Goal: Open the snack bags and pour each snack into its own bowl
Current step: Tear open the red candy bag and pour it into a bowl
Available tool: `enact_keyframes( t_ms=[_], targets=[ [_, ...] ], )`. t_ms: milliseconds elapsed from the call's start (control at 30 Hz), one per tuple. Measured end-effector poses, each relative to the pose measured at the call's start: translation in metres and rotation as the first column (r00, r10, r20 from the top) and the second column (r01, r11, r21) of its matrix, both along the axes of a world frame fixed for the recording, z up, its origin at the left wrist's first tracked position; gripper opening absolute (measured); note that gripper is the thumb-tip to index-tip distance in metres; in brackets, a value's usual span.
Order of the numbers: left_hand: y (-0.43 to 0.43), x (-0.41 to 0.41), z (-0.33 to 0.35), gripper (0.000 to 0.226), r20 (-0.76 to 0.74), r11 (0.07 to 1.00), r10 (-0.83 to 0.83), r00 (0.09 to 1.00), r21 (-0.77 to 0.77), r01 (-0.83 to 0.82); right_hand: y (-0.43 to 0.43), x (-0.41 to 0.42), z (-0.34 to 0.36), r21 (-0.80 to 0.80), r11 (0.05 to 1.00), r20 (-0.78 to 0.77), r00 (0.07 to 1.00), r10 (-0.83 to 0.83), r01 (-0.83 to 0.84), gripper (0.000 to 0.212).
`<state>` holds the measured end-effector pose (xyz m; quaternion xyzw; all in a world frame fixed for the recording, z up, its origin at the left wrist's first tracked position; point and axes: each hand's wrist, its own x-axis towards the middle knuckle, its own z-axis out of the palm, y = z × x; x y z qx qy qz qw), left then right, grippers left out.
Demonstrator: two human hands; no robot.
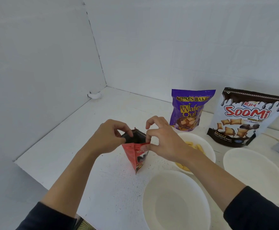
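The white worktop [85, 130] fills a corner between two white walls. On its right side there are three white bowls. The nearest bowl [173, 201] and the bowl at the right [254, 173] have nothing inside. The farther bowl [207, 146] holds yellow snack pieces [196, 146] and is partly hidden behind the right forearm. Behind the bowls stand two closed bags: a brown and white "Soomi" bag [244, 117] and, left of it, a purple wafer bag [190, 110]. The red snack bag [138, 156] stands upright on the worktop, left of the bowls, and its mouth is pulled open. The left hand [109, 138] pinches the left edge of the mouth, and the right hand [163, 141] pinches the right edge.
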<state>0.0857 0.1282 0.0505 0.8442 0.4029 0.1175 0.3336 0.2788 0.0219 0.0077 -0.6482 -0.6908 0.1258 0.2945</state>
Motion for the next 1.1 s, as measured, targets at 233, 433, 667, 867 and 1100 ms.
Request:
enact_keyframes(
  t_ms=[233, 433, 667, 867, 1100],
  targets=[
    [-0.005, -0.002, -0.009, 0.034, 0.123, 0.999, -0.043, 0.991, -0.008, 0.045, -0.003, 0.004, -0.003, -0.007, 0.999, -0.023, 0.999, -0.035, 0.035, 0.022],
    [-0.004, 0.001, -0.018, 0.033, 0.158, 1.0, -0.004, 0.987, 0.032, -0.001, -0.001, -0.002, -0.002, 0.118, 0.993, -0.058, 0.998, 0.031, -0.024, 0.012],
    [-0.019, 0.009, 0.002, 0.015, 0.419, 0.999, 0.008, 0.908, 0.032, -0.024, 0.004, -0.006, 0.013, 0.35, 0.932, -0.081, 0.995, -0.065, 0.09, 0.016],
    [-0.038, 0.017, -0.003, 0.037, 0.613, 0.988, 0.012, 0.79, -0.13, 0.085, 0.009, -0.008, 0.03, 0.455, 0.861, -0.131, 0.974, -0.186, 0.226, 0.02],
    [-0.052, 0.027, -0.035, 0.06, 0.597, 0.996, 0.037, 0.801, -0.09, 0.021, 0.009, -0.005, 0.041, 0.466, 0.806, -0.169, 0.931, -0.323, 0.364, 0.025]
  ],
)
